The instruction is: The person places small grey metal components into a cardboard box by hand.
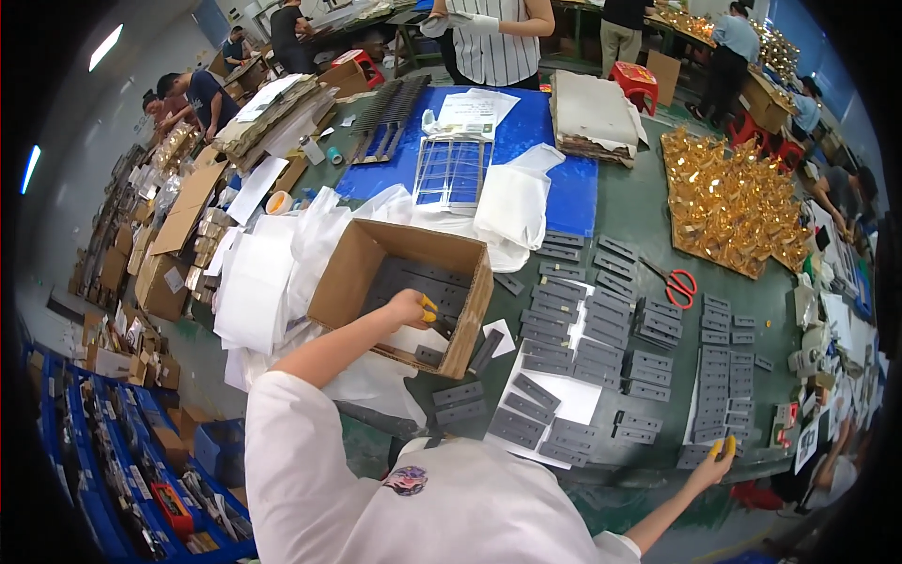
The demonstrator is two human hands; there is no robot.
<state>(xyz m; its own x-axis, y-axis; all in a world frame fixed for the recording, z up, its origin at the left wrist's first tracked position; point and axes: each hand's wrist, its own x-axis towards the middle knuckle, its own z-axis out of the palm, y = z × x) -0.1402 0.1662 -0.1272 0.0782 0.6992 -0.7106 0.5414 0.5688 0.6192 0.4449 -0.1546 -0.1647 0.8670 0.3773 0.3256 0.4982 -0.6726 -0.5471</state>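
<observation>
My left hand [406, 309] reaches into an open cardboard box [345, 273], yellow covers on its fingertips. Its fingers are pinched on a dark grey rectangular block [441, 327], partly hidden by the hand. More grey blocks lie flat on the box's bottom. At the near right table edge is my right hand [716, 462], also with yellow fingertip covers. Its fingertips are slightly apart, beside the near end of a column of grey blocks [714, 383], and I see nothing between them. Several other rows of slotted grey blocks [598, 362] lie between the two hands, some on white paper.
Red-handled scissors [680, 288] lie beyond the blocks. Gold-coloured parts [731, 202] cover a board at the far right. White wrapping sheets [258, 282] crowd the box's left side. A wire rack [453, 174] stands on blue sheeting. Someone in a striped top [493, 42] stands across the table.
</observation>
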